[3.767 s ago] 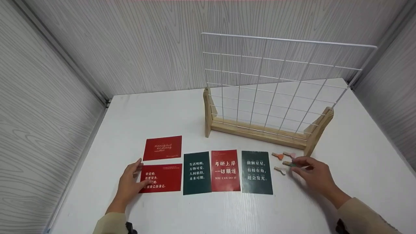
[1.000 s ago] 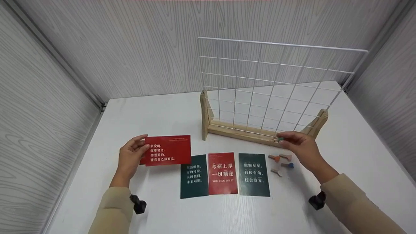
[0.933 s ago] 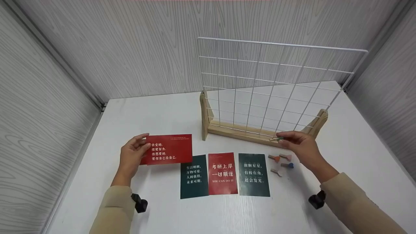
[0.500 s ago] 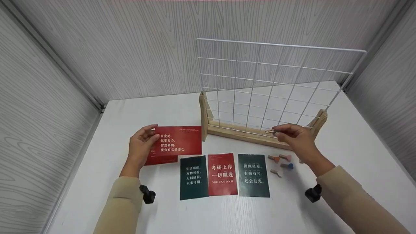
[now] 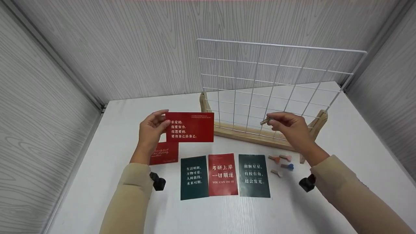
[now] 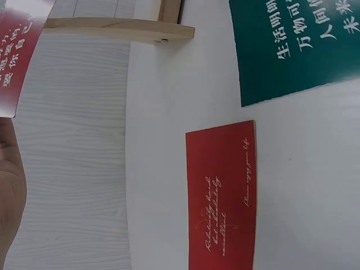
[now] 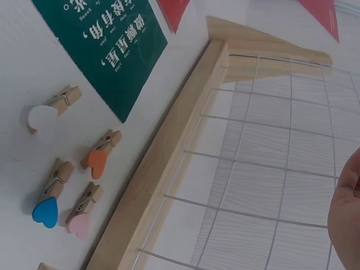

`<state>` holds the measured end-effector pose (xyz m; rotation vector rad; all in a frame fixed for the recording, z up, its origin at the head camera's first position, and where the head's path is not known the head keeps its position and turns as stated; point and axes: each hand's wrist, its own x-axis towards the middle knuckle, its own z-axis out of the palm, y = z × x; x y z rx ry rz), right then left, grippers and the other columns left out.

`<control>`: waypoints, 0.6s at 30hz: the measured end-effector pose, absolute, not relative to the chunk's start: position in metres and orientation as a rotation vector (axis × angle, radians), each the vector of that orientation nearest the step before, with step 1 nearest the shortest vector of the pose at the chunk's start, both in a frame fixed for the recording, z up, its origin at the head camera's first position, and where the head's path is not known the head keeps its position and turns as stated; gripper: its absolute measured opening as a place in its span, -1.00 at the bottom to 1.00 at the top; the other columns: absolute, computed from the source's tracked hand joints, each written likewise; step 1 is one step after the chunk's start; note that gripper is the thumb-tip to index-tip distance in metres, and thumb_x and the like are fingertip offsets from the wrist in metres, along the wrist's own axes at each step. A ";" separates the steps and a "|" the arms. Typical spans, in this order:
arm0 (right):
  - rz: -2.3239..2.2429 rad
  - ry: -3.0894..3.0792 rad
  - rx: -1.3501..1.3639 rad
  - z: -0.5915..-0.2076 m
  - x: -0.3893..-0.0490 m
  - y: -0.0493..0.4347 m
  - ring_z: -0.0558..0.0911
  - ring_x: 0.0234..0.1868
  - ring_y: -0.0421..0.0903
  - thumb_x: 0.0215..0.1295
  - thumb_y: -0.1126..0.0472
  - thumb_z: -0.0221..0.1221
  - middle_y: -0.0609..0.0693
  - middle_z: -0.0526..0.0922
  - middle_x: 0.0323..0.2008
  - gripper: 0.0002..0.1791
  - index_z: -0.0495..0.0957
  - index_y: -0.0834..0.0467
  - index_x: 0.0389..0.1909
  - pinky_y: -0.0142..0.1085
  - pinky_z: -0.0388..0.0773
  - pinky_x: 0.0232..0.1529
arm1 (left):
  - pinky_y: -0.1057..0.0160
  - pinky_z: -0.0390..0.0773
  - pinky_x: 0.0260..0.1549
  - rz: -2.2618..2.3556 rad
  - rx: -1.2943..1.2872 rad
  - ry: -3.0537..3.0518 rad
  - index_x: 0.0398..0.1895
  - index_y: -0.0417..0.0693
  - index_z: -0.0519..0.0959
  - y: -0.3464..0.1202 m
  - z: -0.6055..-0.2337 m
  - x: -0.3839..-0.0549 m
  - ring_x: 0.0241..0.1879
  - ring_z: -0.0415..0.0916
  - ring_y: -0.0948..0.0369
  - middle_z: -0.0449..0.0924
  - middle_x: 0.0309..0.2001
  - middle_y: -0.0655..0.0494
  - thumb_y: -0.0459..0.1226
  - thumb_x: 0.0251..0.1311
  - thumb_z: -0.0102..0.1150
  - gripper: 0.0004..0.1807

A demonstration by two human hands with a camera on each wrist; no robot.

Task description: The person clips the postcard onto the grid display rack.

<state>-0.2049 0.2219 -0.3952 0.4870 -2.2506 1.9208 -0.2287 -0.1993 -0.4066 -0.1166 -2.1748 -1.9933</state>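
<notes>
My left hand point(image 5: 151, 132) pinches a red card point(image 5: 195, 127) by its left edge and holds it raised in front of the left end of the wire grid rack point(image 5: 256, 73). Between thumb and fingers of my right hand point(image 5: 289, 127) is a small wooden clothespin point(image 5: 265, 121), in front of the grid's lower part. Another red card point(image 6: 220, 194), with white script, lies on the table below the left hand. In the right wrist view only a part of the hand point(image 7: 346, 208) shows at the edge, and its clothespin is out of sight there.
On the table point(image 5: 224, 214) a green card point(image 5: 194, 177), a red card point(image 5: 223, 175) and a second green card point(image 5: 253, 175) lie in a row. Right of them are several heart clothespins: orange point(image 7: 97, 162), pink point(image 7: 79, 224), blue point(image 7: 46, 211) and white point(image 7: 43, 117). The rack has a wooden base point(image 5: 250, 137).
The left hand picked up the red card and has carried it up and rightward. My right hand took a clothespin from the group and has moved it up toward the grid, slightly left.
</notes>
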 end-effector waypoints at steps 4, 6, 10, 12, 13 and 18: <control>1.908 -2.246 0.499 -0.390 -0.207 0.218 0.63 -0.15 -0.10 0.30 0.32 0.18 0.11 0.64 -0.16 -0.69 0.57 0.30 0.04 -0.33 0.58 -0.16 | 0.20 0.60 -0.14 -1.993 -0.149 -2.156 0.14 -0.15 0.51 -0.191 -0.401 -0.234 -0.12 0.56 0.10 0.56 -0.15 -0.06 -0.32 0.18 0.24 -0.58; 1.907 -2.247 0.485 -0.388 -0.208 0.217 0.63 -0.15 -0.10 0.29 0.31 0.20 0.11 0.64 -0.17 -0.69 0.57 0.28 0.04 -0.33 0.58 -0.15 | 0.20 0.60 -0.14 -1.997 -0.170 -2.143 0.13 -0.12 0.53 -0.187 -0.399 -0.237 -0.12 0.57 0.10 0.57 -0.14 -0.06 -0.32 0.17 0.25 -0.58; 1.871 -2.270 0.456 -0.384 -0.210 0.215 0.64 -0.16 -0.12 0.28 0.26 0.22 0.07 0.65 -0.18 -0.69 0.59 0.26 0.02 -0.35 0.58 -0.16 | 0.18 0.59 -0.13 -2.020 -0.210 -2.115 0.11 -0.09 0.54 -0.179 -0.395 -0.241 -0.11 0.56 0.08 0.57 -0.14 -0.07 -0.32 0.16 0.26 -0.60; 1.867 -2.269 0.464 -0.382 -0.211 0.214 0.64 -0.16 -0.12 0.28 0.25 0.21 0.07 0.65 -0.18 -0.70 0.59 0.28 0.01 -0.34 0.58 -0.16 | 0.18 0.59 -0.13 -2.023 -0.226 -2.109 0.11 -0.10 0.54 -0.176 -0.393 -0.243 -0.11 0.56 0.08 0.58 -0.14 -0.06 -0.33 0.16 0.25 -0.60; 1.862 -2.269 0.472 -0.380 -0.211 0.214 0.64 -0.16 -0.12 0.28 0.25 0.21 0.06 0.65 -0.17 -0.70 0.59 0.28 0.00 -0.34 0.58 -0.16 | 0.18 0.59 -0.13 -2.025 -0.233 -2.105 0.11 -0.10 0.54 -0.175 -0.392 -0.243 -0.10 0.56 0.08 0.58 -0.15 -0.06 -0.33 0.17 0.25 -0.60; 1.868 -2.232 0.496 -0.372 -0.213 0.211 0.63 -0.16 -0.12 0.28 0.28 0.21 0.08 0.63 -0.17 -0.70 0.59 0.30 0.00 -0.34 0.58 -0.16 | 0.18 0.60 -0.14 -2.030 -0.267 -2.079 0.11 -0.13 0.54 -0.167 -0.385 -0.248 -0.11 0.56 0.08 0.59 -0.15 -0.06 -0.34 0.16 0.26 -0.59</control>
